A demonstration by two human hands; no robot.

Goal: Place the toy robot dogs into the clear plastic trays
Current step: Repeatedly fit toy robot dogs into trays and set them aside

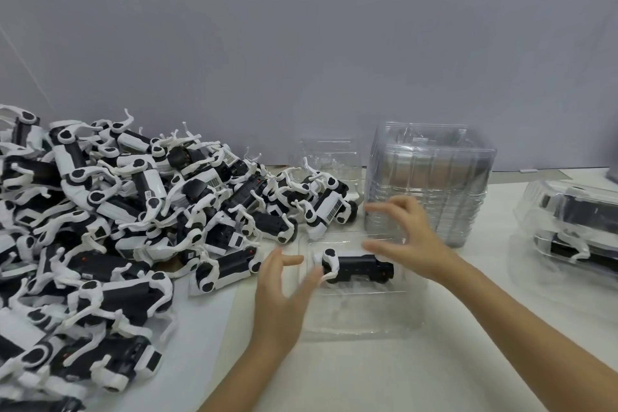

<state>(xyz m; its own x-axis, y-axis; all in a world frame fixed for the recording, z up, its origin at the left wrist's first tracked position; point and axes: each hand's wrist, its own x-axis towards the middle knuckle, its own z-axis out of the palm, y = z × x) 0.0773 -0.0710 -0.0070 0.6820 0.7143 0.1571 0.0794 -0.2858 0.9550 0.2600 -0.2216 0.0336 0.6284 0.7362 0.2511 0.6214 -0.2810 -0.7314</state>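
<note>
On the white table (384, 375), spread left hand (281, 291) and right hand (406, 237) flank a toy robot dog (357, 266) lying in a clear tray (361, 318), gripping nothing.

The dogs (117, 211) heaped beside me are hard plastic: the white shells smooth and nearly matt, the black bodies with a slight sheen. The dog (357, 266) before me lies in a tray (361, 318) of thin, clear, glossy plastic. The stack (431, 177) is the same clear plastic, catching bright glints. My counter (434, 361) looks white, smooth and matt; the wall (301, 43) is matt too.
</note>
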